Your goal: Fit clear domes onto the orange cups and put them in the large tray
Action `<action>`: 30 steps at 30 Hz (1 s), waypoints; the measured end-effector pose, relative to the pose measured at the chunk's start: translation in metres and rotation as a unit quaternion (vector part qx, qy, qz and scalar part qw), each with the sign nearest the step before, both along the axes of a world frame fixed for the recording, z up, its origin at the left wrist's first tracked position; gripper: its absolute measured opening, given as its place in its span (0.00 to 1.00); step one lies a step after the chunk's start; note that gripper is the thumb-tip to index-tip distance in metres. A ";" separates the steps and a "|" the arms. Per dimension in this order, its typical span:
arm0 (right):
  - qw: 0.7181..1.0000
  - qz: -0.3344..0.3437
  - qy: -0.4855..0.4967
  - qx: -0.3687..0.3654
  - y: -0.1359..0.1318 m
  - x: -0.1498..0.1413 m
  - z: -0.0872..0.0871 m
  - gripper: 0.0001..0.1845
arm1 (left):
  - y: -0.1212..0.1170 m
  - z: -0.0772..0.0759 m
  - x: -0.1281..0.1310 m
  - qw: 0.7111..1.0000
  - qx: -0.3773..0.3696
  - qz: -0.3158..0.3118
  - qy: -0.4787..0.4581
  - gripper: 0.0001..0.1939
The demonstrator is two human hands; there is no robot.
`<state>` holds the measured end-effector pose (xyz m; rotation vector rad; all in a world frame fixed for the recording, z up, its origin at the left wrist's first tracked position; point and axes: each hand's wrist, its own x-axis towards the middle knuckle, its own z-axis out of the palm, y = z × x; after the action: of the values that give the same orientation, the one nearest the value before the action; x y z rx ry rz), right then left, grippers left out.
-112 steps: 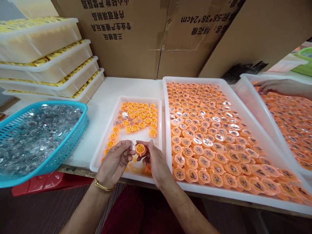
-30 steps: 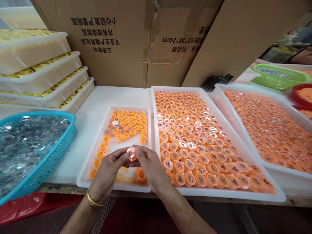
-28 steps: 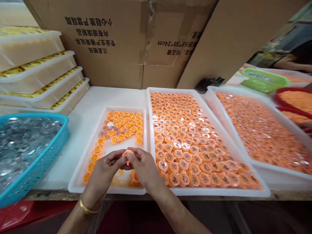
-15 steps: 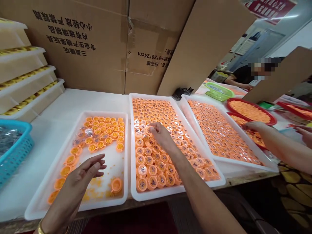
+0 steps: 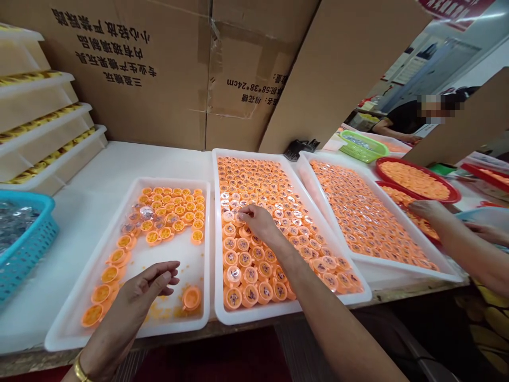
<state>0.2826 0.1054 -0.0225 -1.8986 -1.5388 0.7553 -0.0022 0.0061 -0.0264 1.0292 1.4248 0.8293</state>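
Observation:
My left hand [image 5: 149, 289] hovers above the left white tray [image 5: 207, 254], holding nothing, its fingers loosely stretched out with small gaps. Small orange cups with yellow bits inside fill the back and left side of that tray. A lone orange cup [image 5: 192, 298] sits at its front right corner, near loose yellow crumbs. Over the middle white tray [image 5: 218, 265], the thumb and fingers of my right hand [image 5: 260, 225] pinch at a small orange cup [image 5: 239, 217] among tight rows. Cups in these rows have printed discs on top. My fingers partly hide the pinched cup.
Stacked cream trays [image 5: 51, 119] and a blue basket [image 5: 43, 233] of clear pieces stand left. Cardboard [image 5: 170, 79] walls the back. On the right are another filled tray [image 5: 350, 254], red baskets [image 5: 453, 196], a green basket [image 5: 366, 151] and a co-worker's hands [image 5: 431, 212]. Another person sits behind.
My right hand has shifted slightly down and left within the middle tray, fingertips now closed at a cup. My left hand has moved a little right and down. The view has shifted slightly.

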 end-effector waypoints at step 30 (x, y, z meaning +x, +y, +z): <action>0.997 -0.041 -0.061 0.034 -0.033 -0.013 0.014 0.26 | 0.002 -0.013 -0.010 0.999 -0.028 -0.034 -0.032 0.24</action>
<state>0.2699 0.0728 -0.0090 -1.9758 -1.5279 0.5546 -0.0126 0.0076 -0.0396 0.9949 1.3447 0.7624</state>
